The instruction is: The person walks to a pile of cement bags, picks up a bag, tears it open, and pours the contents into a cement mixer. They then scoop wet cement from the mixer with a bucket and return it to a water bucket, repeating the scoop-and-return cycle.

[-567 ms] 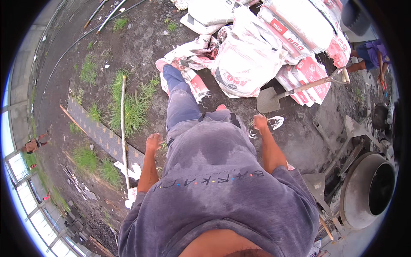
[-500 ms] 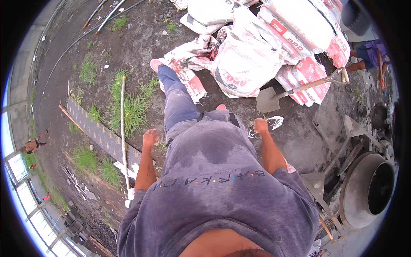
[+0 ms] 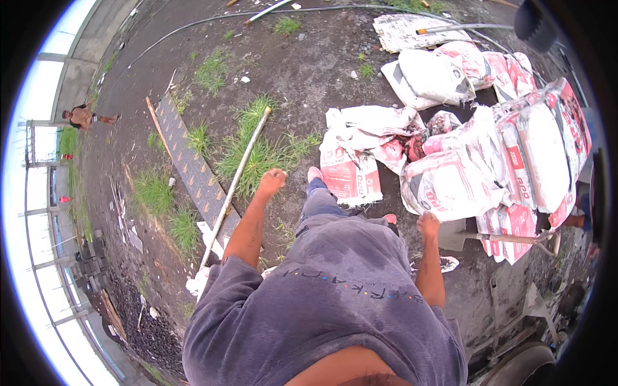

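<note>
Grey shirt (image 3: pixel 322 309) fills lower centre. Chg vs prev frames (approx 0.5 s back): view swung L, so sacks (image 3: pixel 544 145) now sit farther R & lower in frame; mixer (image 3: pixel 524 363) cut down to part of its drum at lower R edge.

L hand (image 3: pixel 273 183): now reaching out front-L, prev nearer hip. Fingers half-curled, no obj visible in it; can't tell how far closed. Nearest thing = pole (image 3: pixel 238 180), lying by grass (image 3: pixel 257 161); hand looks apart from it, depth uncert.

R hand (image 3: pixel 427 224): fingers curled, nothing seen in it; can't tell if fully closed. Overlaps lower edge of full sack (image 3: pixel 450 190) in view, just beside shovel (image 3: pixel 505 238) blade. Contact not confirmed.

Pos: full sack on soil ahead-R, in front of the stack. Flat sack (image 3: pixel 351 174) on soil ahead; L slipper (image 3: pixel 315 174) just beside its L edge. Shovel handle runs R across red/white sacks.

Meaning (judged): walking/turning phase, arms swinging, no handling under way; sacks & shovel apparently untouched.
</note>
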Motion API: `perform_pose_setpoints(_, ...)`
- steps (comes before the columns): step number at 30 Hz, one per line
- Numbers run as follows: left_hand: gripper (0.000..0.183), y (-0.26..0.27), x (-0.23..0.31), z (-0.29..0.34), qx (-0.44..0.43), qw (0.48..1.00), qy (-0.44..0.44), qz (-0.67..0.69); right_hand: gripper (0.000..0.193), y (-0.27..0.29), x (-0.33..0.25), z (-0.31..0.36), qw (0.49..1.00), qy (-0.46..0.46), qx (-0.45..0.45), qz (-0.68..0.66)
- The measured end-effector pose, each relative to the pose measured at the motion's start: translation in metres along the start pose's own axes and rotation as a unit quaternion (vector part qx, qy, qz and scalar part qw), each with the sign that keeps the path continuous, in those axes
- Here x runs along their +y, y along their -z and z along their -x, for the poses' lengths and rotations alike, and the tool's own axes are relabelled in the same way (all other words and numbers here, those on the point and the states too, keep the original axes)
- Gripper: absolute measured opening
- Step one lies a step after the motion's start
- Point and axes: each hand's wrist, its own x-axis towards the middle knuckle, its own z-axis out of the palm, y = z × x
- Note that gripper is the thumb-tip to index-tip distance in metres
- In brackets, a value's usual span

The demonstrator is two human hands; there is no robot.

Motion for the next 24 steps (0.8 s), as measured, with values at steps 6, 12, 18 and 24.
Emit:
perform_pose_setpoints(6, 0.026, 0.066, -0.182, 0.019, 0.0, 0.987, 0.118, 0.104, 0.023, -0.162, -0.082, -0.06, 0.974, 0.055, -0.059, 0.213)
perform_pose_setpoints(12, 0.031, 0.11, -0.284, 0.085, -0.018, 0.892, 0.397, 0.216, 0.023, -0.276, -0.136, -0.067, 0.939, 0.198, -0.071, 0.271)
perform_pose_setpoints(18, 0.036, 0.163, -0.246, 0.002, -0.034, 0.911, 0.358, 0.2, 0.018, -0.227, -0.077, -0.026, 0.974, 0.105, 0.035, 0.199)
perform_pose_setpoints(24, 0.036, 0.208, -0.093, -0.123, 0.051, 0.972, 0.101, 0.208, 0.011, -0.151, 0.059, 0.013, 0.599, 0.143, -0.1, 0.782)
